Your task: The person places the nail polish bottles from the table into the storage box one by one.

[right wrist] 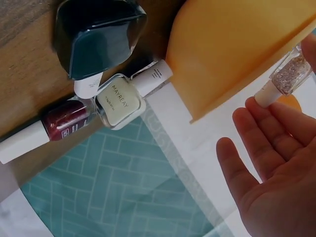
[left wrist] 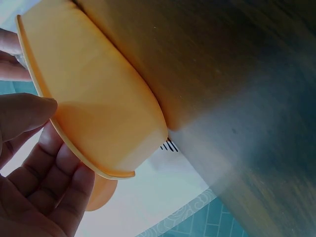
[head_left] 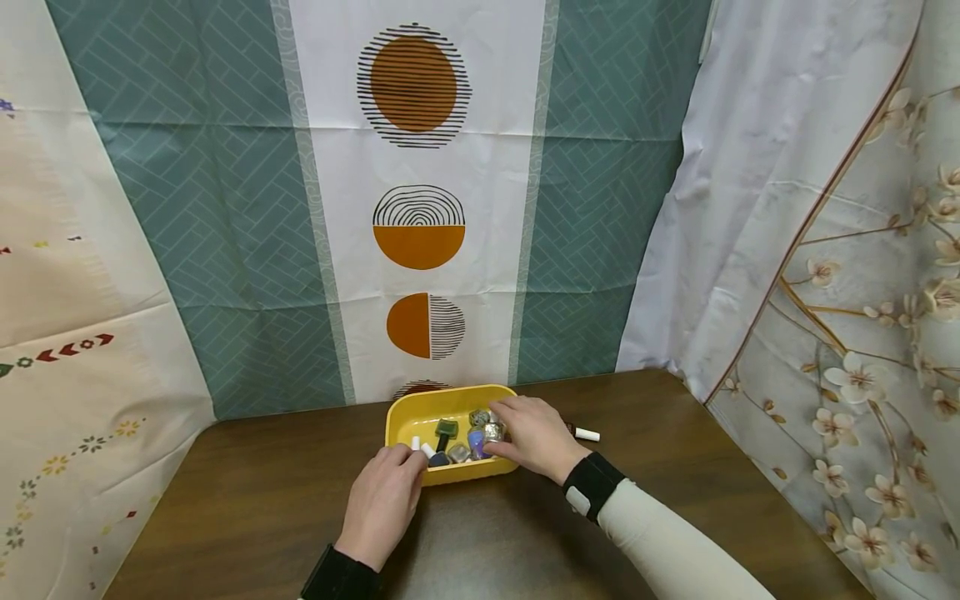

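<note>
A yellow plastic tray (head_left: 450, 392) stands on the table with several nail polish bottles in it, among them a green one (head_left: 447, 428) and a purple one (head_left: 477, 442). At its near left corner my left hand (head_left: 384, 493) grips the rim, thumb outside and fingers curled over the edge. Over the right side of the tray, my right hand (head_left: 542, 437) pinches a glitter nail polish bottle (right wrist: 292, 70) with a white cap. The right wrist view shows that bottle above the rim, its far end hidden by the thumb.
On the wooden table (head_left: 255, 508), right of the tray, lie a dark green bottle (right wrist: 101, 37), a cream bottle (right wrist: 121, 101) and a dark red bottle (right wrist: 66, 119), close together. A patterned curtain (head_left: 420, 333) hangs behind the table's far edge.
</note>
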### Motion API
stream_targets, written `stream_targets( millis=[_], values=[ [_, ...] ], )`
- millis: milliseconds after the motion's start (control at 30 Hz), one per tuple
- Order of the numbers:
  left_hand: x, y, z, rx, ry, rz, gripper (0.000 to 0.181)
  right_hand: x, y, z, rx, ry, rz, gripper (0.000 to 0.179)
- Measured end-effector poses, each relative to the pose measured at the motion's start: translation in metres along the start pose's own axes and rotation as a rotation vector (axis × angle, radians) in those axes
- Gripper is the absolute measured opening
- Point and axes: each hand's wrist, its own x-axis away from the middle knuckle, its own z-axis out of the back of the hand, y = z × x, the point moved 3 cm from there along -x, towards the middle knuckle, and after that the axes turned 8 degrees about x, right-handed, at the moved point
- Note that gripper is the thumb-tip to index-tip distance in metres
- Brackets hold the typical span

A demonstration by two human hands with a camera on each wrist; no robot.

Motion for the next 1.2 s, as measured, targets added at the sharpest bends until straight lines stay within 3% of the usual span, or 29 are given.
stream_targets(
  millis=[567,1200],
  values=[
    [0.0,0.001,0.002,-0.001,0.005,-0.005,0.028,-0.013,0.002,-0.015,0.044,-0.081,-0.035,0.074],
    [-0.001,0.0,0.001,0.0,-0.003,0.003,0.029,-0.015,0.002,-0.02,0.059,-0.103,-0.031,0.066]
  ],
)
